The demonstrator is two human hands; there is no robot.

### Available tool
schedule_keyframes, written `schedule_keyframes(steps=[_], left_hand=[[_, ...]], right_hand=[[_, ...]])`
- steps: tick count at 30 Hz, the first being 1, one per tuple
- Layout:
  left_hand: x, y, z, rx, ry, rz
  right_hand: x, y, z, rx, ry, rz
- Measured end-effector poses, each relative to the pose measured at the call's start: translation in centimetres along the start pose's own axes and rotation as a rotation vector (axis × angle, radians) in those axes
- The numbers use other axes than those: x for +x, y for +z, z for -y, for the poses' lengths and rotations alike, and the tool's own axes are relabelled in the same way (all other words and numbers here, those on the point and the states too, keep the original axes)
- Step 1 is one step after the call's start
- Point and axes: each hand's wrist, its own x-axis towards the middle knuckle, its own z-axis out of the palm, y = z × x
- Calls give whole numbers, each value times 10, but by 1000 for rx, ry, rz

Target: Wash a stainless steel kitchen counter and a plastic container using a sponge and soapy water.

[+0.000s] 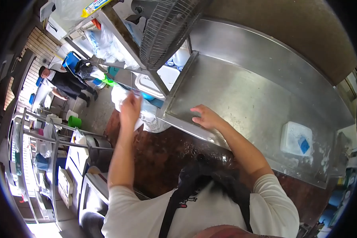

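My left hand (131, 107) is raised in front of a white cloth or bag (153, 117) at the left end of a stainless steel counter; it is blurred, and whether it grips the white material cannot be told. Over the counter's near left corner is my right hand (206, 117), thumb and fingers apart, holding nothing. The steel counter (241, 89) has a raised rim and looks wet. Toward its right end lies a white plastic tub or lid (292, 138) with suds and a blue sponge or cloth (303, 144) on it.
A caged fan (168, 32) stands above the counter's left end, beside a rack with plastic bags (107, 44) and a white lidded container (154, 84). Another person (65, 81) in a dark apron stands at the far left. Metal shelving (55, 166) is on the left; the reddish-brown floor (163, 157) looks wet.
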Motion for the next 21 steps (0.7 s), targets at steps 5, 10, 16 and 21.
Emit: schedule_keyframes(steps=[5,10,16,21], left_hand=[[184,-72,-80,19,440,-206],[320,-64,-92,427,611,-141],[362,-34,-131,584,339,201],[391,-28,-109,659,422,133]], right_hand=[[45,1,16,-27,83,-19],[58,-4,12,-169,91,-66],[43,-19,-1,-160,145,-170],[27,-35,5,-98,236,-166]])
